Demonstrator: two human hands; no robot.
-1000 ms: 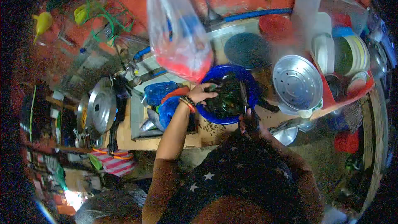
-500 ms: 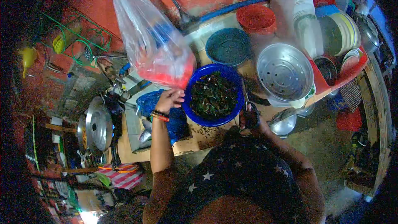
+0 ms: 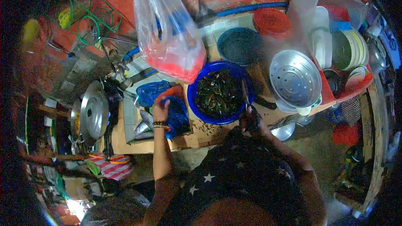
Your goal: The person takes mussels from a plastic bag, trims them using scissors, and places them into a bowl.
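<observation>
A blue basin (image 3: 193, 111) holds a heap of dark mussels (image 3: 217, 94). At its right rim, my right hand (image 3: 251, 122) is closed around a slim metal-bladed tool (image 3: 246, 94); its exact kind is unclear. My left hand (image 3: 160, 109) is over a crumpled blue plastic bag (image 3: 178, 115), left of the basin, its fingers loosely apart and holding nothing visible. Beside that wrist, a silver fish (image 3: 144, 126) lies partly covered. Above the basin hangs a clear plastic bag (image 3: 169, 37) with something red at its bottom.
A perforated metal steamer pot (image 3: 295, 77) stands right of the basin. Behind are a dark teal basin (image 3: 238, 46) and a red basin (image 3: 272, 21). Plates (image 3: 349, 48) fill a red rack at right. A metal lid (image 3: 94, 111) sits at the stove on the left.
My left hand has moved left and down, away from the basin's rim to above the blue bag. My right hand stays at the basin's right edge. The view has shifted slightly.
</observation>
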